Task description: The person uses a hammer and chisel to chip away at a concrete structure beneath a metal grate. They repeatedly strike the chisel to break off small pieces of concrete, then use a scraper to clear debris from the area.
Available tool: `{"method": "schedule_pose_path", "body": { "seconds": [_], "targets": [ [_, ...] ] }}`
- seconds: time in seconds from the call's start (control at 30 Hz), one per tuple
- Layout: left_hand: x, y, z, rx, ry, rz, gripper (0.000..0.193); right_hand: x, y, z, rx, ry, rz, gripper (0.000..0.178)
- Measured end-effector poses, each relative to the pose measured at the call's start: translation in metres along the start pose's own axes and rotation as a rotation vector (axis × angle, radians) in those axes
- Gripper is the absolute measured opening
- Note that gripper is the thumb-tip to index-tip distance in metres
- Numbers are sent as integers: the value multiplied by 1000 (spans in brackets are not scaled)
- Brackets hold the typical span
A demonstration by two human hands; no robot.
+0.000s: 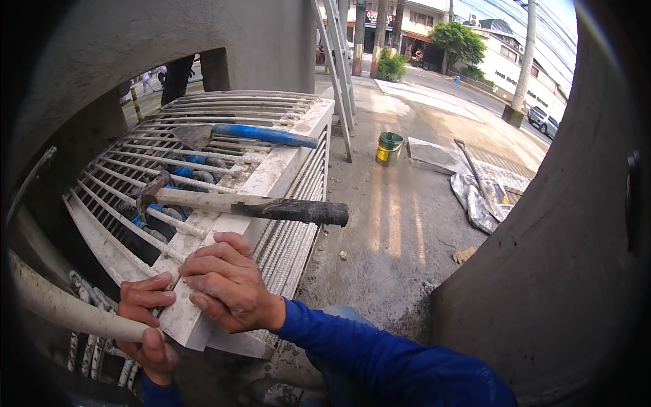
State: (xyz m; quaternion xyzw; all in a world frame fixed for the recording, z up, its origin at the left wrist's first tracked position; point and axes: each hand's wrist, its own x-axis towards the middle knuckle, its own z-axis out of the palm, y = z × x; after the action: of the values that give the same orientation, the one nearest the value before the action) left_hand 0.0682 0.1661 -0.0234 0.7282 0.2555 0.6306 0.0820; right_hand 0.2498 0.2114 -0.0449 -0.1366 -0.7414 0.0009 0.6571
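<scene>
My left hand (148, 319) is curled at the end of a pale round pipe (81, 308), its fingers above and its thumb against the end. Its fingertips reach the corner of a white-painted metal grille (298, 132). My right hand (230, 281) bends over that same corner, fingers together and pointing left; whatever lies under the fingertips is hidden. Just beyond it, a hammer (237, 203) with a pale handle and black grip lies across the bars. Farther back rests a trowel-like tool (261, 134) with a blue handle and a flat, dirty blade.
Blue and grey objects (190, 169) show beneath the bars. A grey concrete wall (542, 292) curves up on the right. On the rough floor stand a green bucket (389, 148), a shovel (478, 176) beside crumpled plastic sheeting, and a metal ladder (337, 68). A street lies beyond.
</scene>
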Motion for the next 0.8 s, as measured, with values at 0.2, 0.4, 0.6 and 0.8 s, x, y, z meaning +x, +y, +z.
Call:
{"method": "schedule_pose_path", "body": {
  "seconds": [0.2, 0.4, 0.6, 0.8],
  "targets": [
    [1, 0, 3, 2, 4, 1, 44, 1, 1, -2, 6, 1, 0, 12],
    [2, -1, 3, 5, -4, 11, 43, 1, 2, -2, 4, 3, 1, 12],
    [1, 0, 3, 4, -3, 11, 43, 1, 2, -1, 7, 7, -2, 12],
    [1, 0, 2, 15, -11, 23, 42, 0, 1, -3, 3, -4, 1, 12]
  ]
}}
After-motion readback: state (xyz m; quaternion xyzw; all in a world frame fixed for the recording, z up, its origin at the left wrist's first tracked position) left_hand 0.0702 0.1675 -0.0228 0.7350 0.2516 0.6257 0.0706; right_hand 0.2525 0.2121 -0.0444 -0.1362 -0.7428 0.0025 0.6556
